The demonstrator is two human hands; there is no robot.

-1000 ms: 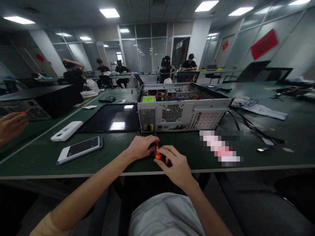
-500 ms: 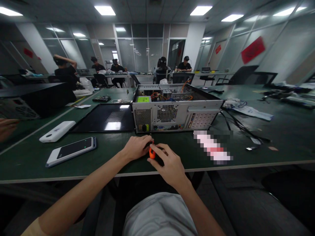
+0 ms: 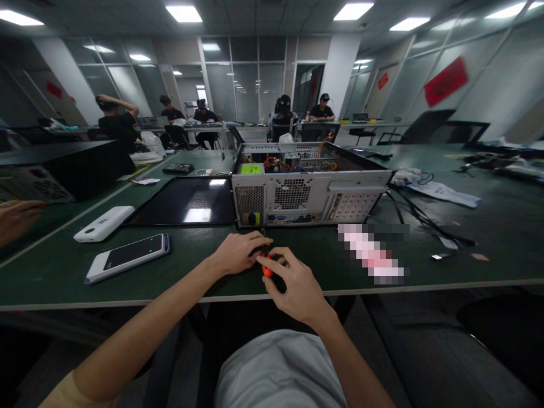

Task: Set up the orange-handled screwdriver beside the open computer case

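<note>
Close to the table's front edge, my right hand point(image 3: 295, 283) has its thumb and fingers around the orange handle of a screwdriver point(image 3: 267, 268). The handle points toward me; its dark far part runs up to the fingers of my left hand point(image 3: 237, 252). Those fingers are bent and pinched together at the far end of the screwdriver, and what lies between them is hidden. Just beyond both hands lies an opened computer case point(image 3: 312, 198), its rear panel facing me and coloured wires showing inside.
Left of the case lie a black side panel point(image 3: 178, 204), a white device point(image 3: 104, 224) and a phone-like device point(image 3: 130, 258). Another person's hand point(image 3: 17, 218) is by a second black case point(image 3: 85, 167). Cables point(image 3: 425, 221) and gloves point(image 3: 433, 190) lie right.
The view has shifted slightly, so everything sits a little farther right. My right fingers now cover more of the orange handle. My left hand stays at its far end.
</note>
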